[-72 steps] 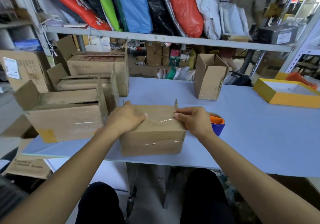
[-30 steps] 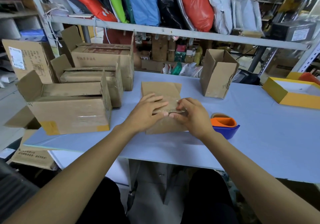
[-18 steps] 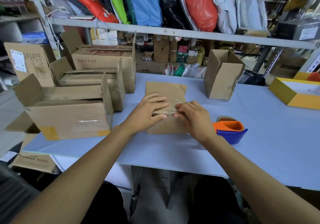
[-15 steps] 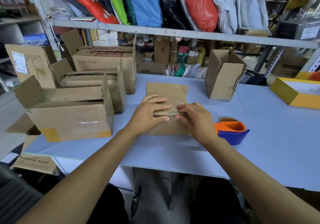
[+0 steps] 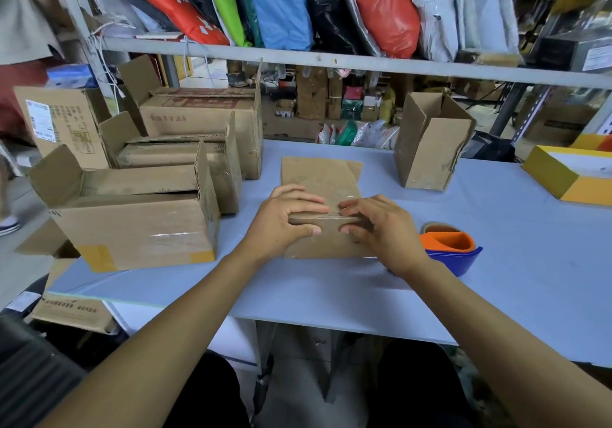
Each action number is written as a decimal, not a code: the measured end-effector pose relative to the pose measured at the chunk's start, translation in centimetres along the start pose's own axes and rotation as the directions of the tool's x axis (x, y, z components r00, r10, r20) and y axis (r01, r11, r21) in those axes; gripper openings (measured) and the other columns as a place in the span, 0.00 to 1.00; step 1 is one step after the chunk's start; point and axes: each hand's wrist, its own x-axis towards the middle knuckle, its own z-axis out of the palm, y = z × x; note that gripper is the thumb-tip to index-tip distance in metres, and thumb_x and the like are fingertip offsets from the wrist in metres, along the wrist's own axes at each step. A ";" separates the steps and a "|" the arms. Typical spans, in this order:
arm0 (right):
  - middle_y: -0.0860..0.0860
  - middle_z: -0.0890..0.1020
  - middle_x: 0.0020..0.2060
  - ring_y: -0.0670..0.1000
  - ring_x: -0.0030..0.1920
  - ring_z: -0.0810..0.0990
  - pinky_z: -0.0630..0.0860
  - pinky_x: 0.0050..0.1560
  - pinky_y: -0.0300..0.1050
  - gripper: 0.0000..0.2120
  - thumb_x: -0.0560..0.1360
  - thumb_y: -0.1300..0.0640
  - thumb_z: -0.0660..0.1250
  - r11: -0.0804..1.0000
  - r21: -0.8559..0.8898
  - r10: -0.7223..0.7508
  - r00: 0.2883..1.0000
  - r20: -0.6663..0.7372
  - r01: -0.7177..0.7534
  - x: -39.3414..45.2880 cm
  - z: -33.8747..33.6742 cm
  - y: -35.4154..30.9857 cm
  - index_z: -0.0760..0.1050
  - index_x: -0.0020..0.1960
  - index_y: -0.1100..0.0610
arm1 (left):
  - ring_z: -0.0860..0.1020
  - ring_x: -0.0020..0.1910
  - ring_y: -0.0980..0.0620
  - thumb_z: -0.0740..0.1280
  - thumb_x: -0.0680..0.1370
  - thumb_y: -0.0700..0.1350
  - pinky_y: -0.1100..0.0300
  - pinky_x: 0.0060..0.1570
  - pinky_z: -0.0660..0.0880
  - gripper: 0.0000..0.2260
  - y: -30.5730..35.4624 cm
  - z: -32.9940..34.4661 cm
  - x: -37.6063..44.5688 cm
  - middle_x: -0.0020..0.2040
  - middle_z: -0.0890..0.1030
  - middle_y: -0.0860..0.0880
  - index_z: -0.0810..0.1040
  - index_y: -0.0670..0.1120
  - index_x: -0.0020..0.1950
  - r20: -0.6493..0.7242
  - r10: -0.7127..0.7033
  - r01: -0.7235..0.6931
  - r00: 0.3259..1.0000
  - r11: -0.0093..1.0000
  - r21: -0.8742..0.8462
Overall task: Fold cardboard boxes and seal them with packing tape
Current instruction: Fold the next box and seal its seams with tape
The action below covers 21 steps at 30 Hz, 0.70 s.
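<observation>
A pale blue table [image 5: 496, 245] carries taped cardboard boxes [image 5: 139, 229], a flattened box [image 5: 321, 176], a tape dispenser [image 5: 450, 252] and a yellow tray [image 5: 559, 179].

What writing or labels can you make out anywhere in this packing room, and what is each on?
Red printed characters on the large brown cardboard box at the back left: too blurred to read.
White shipping label on the brown cardboard box at far left: too small to read.
Black print on the flattened cardboard under the table: too blurred to read.
White label on the dark box on the shelf: unreadable.
</observation>
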 end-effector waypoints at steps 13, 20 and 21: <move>0.43 0.84 0.51 0.52 0.48 0.78 0.77 0.44 0.52 0.12 0.68 0.52 0.78 0.996 -0.050 0.071 0.996 -0.045 -0.073 0.1 0.6 -0.6 0.77 0.44 0.56 | 0.68 0.64 0.52 0.75 0.68 0.48 0.72 0.65 0.60 0.15 0.1 0.7 -0.3 0.54 0.78 0.65 0.85 0.50 0.55 -0.068 0.034 -0.027 0.997 0.995 0.097; 0.43 0.84 0.53 0.48 0.52 0.79 0.75 0.53 0.46 0.07 0.72 0.54 0.71 0.998 0.060 0.031 0.999 -0.017 -0.030 -0.3 0.1 0.1 0.82 0.46 0.57 | 0.68 0.65 0.51 0.71 0.72 0.45 0.66 0.68 0.60 0.16 -0.2 0.1 -0.3 0.58 0.75 0.63 0.83 0.49 0.60 0.024 0.076 -0.079 0.997 0.991 0.111; 0.44 0.84 0.53 0.48 0.52 0.79 0.75 0.53 0.45 0.06 0.72 0.56 0.72 0.998 0.062 0.024 0.999 -0.021 -0.023 -0.3 0.0 0.3 0.82 0.47 0.58 | 0.68 0.66 0.50 0.71 0.72 0.45 0.64 0.69 0.61 0.16 -0.1 0.0 -0.4 0.58 0.75 0.62 0.83 0.49 0.60 0.037 0.073 -0.077 0.997 0.991 0.112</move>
